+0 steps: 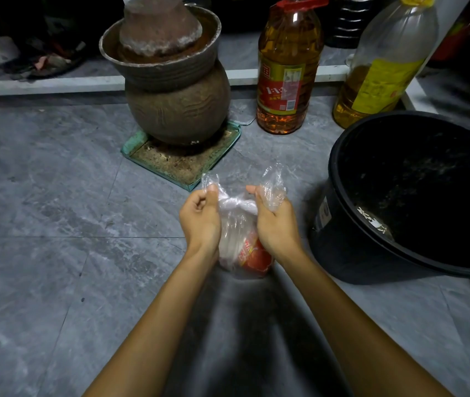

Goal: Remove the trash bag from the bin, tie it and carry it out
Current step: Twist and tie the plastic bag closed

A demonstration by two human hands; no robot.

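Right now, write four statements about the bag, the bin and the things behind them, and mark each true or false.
1. The clear trash bag is out of the black bin. True.
2. Nobody is touching the bag. False: the left grip and the right grip each pinch an end of its top.
3. The clay jar stands on a green tray. True.
4. The red-capped bottle lies flat. False: the red-capped oil bottle stands upright.

The trash bag is looking thin, clear, crinkled and glossy, plainly plastic. The bin is showing matt black plastic, dusty inside. The jar is looking like rough, crusted earthenware, the oil bottle is gleaming in smooth clear plastic, and the grey tile floor is shining faintly.
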